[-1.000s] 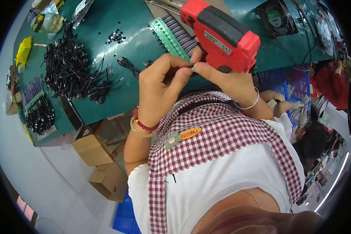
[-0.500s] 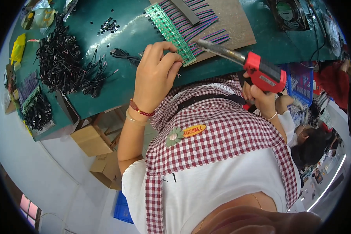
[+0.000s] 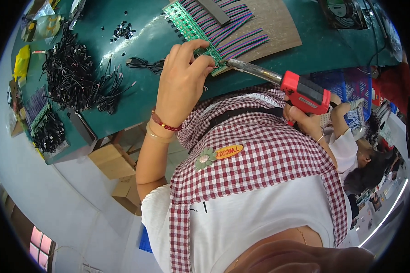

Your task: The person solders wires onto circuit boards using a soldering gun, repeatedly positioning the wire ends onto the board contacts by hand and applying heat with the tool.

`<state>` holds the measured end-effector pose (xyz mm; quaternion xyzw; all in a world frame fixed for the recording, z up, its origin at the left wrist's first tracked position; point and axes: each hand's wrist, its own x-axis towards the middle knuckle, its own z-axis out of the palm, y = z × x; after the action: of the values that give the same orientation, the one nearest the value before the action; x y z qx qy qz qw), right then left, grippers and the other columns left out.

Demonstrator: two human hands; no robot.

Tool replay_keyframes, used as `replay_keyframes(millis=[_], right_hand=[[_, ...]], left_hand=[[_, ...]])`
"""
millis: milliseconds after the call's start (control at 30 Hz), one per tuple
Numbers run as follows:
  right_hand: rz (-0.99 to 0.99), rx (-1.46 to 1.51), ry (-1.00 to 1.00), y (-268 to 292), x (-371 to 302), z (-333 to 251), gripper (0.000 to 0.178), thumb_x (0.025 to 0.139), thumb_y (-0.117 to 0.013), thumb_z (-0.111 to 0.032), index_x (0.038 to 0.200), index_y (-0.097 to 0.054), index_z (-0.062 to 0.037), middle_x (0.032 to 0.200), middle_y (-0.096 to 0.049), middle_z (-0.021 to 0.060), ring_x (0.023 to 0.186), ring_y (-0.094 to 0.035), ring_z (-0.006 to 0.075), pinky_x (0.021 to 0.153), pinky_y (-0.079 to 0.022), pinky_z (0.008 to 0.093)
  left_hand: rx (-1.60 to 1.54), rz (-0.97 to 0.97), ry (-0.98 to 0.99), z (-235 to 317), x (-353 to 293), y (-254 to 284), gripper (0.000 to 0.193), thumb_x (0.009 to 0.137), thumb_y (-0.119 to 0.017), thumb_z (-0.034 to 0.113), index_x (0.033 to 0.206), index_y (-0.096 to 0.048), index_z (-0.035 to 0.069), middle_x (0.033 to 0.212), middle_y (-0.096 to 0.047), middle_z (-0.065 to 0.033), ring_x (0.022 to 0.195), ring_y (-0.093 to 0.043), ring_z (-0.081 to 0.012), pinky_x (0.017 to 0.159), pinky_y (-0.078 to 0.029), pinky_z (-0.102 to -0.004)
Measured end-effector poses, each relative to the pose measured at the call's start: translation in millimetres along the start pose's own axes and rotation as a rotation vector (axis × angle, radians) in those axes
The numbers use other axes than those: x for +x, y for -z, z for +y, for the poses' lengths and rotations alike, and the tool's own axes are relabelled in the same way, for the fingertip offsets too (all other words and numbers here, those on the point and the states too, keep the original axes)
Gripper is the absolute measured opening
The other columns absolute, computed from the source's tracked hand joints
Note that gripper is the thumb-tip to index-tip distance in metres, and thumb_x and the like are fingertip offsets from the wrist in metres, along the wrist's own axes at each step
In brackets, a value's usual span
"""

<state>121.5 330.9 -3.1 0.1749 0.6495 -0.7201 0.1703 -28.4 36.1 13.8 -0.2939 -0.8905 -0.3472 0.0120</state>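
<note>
A long strip of green circuit boards (image 3: 190,28) lies on a brown board (image 3: 278,27), with rows of purple, pink and black wires (image 3: 241,43) running off its right side. My left hand (image 3: 184,68) is at the strip's near end, thumb and forefinger pinched together; what they hold is too small to make out. My right hand (image 3: 305,120) grips a red and black soldering gun (image 3: 306,93). Its metal barrel points left, and the tip is at the near end of the strip, close to my left fingertips. A grey bar (image 3: 214,11) rests across the wires.
Left on the green table (image 3: 143,91) lie a heap of black cables (image 3: 70,68), a coiled cable (image 3: 143,64) and small black parts (image 3: 123,31). Another wired board bundle (image 3: 45,125) sits at the far left. A fan (image 3: 341,11) stands back right; another person (image 3: 369,159) is at the right.
The soldering gun has moved left and slightly nearer, bringing its tip from above the wires to the strip's near end. My left hand stays pinched at nearly the same place.
</note>
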Motion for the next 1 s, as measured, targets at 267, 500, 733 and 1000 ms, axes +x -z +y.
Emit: replay_keyframes(millis=[267,500,733,1000], right_hand=[[0.01,0.007,-0.033,-0.1,-0.2,2.2,0.032,0.079,-0.075,-0.011,0.107,-0.062,-0.0032,0.086,-0.063,-0.0001,0.072,-0.057,0.0076,0.063,-0.047,0.023],[-0.003,-0.123,-0.024,6.7,-1.3,9.3,0.033,0.077,-0.077,-0.011,0.105,-0.063,-0.0043,0.09,-0.063,-0.0001,0.079,-0.057,0.0089,0.071,-0.047,0.0248],[0.034,-0.064,0.039,0.6,-9.0,-1.4,0.031,0.076,-0.077,-0.009,0.104,-0.064,-0.0038,0.093,-0.064,0.0009,0.082,-0.059,0.01,0.075,-0.048,0.0262],[0.028,-0.151,-0.025,-1.1,-5.3,-0.3,0.031,0.076,-0.078,-0.01,0.104,-0.065,-0.0047,0.094,-0.065,0.0006,0.082,-0.059,0.0096,0.075,-0.048,0.0263]], left_hand=[[-0.026,-0.012,-0.026,-5.9,0.7,0.6,0.016,0.07,-0.07,0.001,0.085,-0.064,0.006,0.108,-0.061,-0.0047,0.078,-0.05,-0.0212,0.069,-0.045,-0.0316],[-0.029,-0.018,-0.044,-9.6,2.6,1.3,0.017,0.069,-0.07,0.0,0.084,-0.064,0.007,0.108,-0.06,-0.0043,0.077,-0.05,-0.021,0.069,-0.045,-0.0316],[-0.023,-0.038,-0.027,-8.2,3.3,2.8,0.018,0.069,-0.069,0.0,0.084,-0.064,0.008,0.108,-0.06,-0.0038,0.078,-0.05,-0.0209,0.071,-0.045,-0.0316],[-0.052,-0.054,-0.031,-11.3,5.2,4.0,0.018,0.069,-0.07,0.0,0.084,-0.064,0.008,0.107,-0.059,-0.0039,0.078,-0.05,-0.0209,0.071,-0.046,-0.0318]])
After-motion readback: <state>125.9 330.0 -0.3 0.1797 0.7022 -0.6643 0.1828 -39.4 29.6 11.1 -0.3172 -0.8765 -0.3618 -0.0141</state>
